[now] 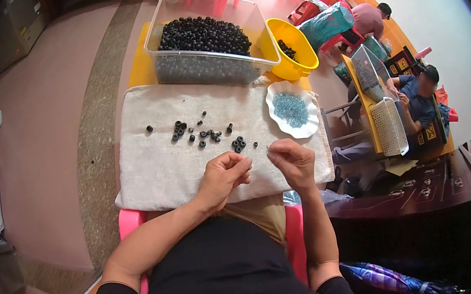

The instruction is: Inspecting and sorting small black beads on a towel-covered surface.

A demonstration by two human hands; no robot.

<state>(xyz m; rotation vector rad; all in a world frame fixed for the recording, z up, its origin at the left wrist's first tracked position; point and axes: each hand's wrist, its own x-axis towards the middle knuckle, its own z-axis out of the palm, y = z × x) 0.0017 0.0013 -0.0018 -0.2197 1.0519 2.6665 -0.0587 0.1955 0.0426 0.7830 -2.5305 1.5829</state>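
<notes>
Both hands hover pinched over the white cloth (156, 174): the left hand (224, 175) and right hand (291, 162) have fingertips together, their contents too small to tell. Black rings (204, 132) lie scattered just beyond, their axes unclear.

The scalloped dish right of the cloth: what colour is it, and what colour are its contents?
The scalloped dish is white, holding pale blue small pieces; the head view shows it.

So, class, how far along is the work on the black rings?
Done: a few black rings lie in the yellow bowl. In hand: both hands, left and right, pinch something small over the cloth. Left: loose rings on the cloth and a full clear tub.
</notes>
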